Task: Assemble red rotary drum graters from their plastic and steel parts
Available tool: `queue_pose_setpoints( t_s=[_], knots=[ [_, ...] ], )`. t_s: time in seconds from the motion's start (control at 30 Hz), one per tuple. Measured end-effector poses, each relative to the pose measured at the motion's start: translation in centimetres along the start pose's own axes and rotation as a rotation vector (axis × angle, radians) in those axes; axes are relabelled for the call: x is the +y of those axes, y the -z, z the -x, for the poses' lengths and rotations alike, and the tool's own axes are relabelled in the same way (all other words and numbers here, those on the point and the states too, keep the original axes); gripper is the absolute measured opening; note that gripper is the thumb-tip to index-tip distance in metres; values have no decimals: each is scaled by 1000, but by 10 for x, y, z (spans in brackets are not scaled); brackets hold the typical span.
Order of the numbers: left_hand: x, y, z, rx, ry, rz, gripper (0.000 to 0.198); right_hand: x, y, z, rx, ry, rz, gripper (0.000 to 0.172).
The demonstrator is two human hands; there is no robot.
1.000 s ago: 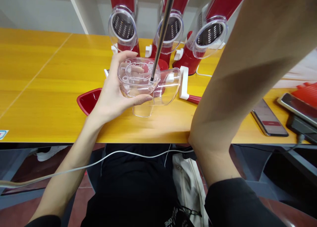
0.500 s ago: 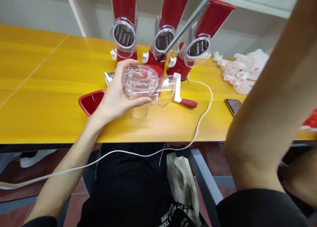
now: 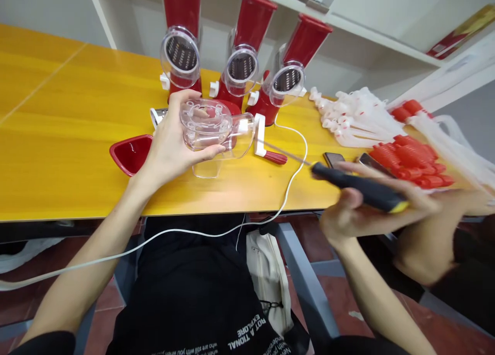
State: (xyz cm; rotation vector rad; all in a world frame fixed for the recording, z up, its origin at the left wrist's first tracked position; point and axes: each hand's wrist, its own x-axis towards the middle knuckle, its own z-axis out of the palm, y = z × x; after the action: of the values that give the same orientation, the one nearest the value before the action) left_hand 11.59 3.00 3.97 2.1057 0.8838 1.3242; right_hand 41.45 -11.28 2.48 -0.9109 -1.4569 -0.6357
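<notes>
My left hand [image 3: 170,138] grips a clear plastic housing [image 3: 207,120] from its left side, thumb along the front and fingers behind. A wide round opening on the housing faces right. My right hand [image 3: 359,210] holds a screwdriver [image 3: 356,184] with a black and yellow handle; its thin shaft points left, towards the housing, and is blurred. Between the hands lies a white crank with a red handle [image 3: 275,157]. A red tray-like part [image 3: 132,155] rests left of my left hand, and a metal drum [image 3: 157,116] is partly hidden behind that hand.
Three red graters [image 3: 181,55] stand at the back of the yellow table [image 3: 50,154]. A white cable [image 3: 216,235] crosses the front. To the right are phones [image 3: 333,160], white plastic parts [image 3: 359,115], red parts [image 3: 410,161] and another person's arm [image 3: 429,236].
My right hand has come down into view from above, bringing the screwdriver lower and to the right. The view has shifted right; my left hand keeps its grip on the housing.
</notes>
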Motion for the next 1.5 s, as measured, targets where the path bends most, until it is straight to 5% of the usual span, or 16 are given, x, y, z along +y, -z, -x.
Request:
queue_pose_setpoints(
  t_s=[0.07, 0.17, 0.43, 0.63, 0.77, 0.9, 1.03, 1.1, 1.23, 1.5],
  knots=[
    [0, 0, 0, 8, 12, -11, 87, -17, -1, 18, -142, 111, -2, 55],
    [0, -1, 0, 21, 19, -43, 88, -30, -12, 33, -344, 70, -21, 64],
    [2, -1, 1, 24, 25, -83, 94, -12, -48, 42, -710, 193, 351, 25],
    [12, 7, 5, -14, 40, -238, 95, -4, -62, 38, -1015, 86, 431, 33],
    [19, 16, 7, -88, -5, -250, 89, 1, -62, 41, -988, 95, 438, 45],
    [21, 20, 7, -18, 41, -245, 82, -5, -61, 40, -861, 44, 362, 48],
    [18, 19, 7, 140, 4, -104, 81, -32, -70, 28, -628, -299, -13, 43],
    [16, 15, 8, 188, -7, -8, 81, -46, -82, 22, -567, -572, -274, 58],
    [16, -3, 15, 187, 70, 171, 77, -65, -111, 4, -499, -998, -782, 90],
    [26, -62, 42, 395, -7, 488, 80, -78, -133, -36, -166, -1142, -1044, 98]
  ],
)
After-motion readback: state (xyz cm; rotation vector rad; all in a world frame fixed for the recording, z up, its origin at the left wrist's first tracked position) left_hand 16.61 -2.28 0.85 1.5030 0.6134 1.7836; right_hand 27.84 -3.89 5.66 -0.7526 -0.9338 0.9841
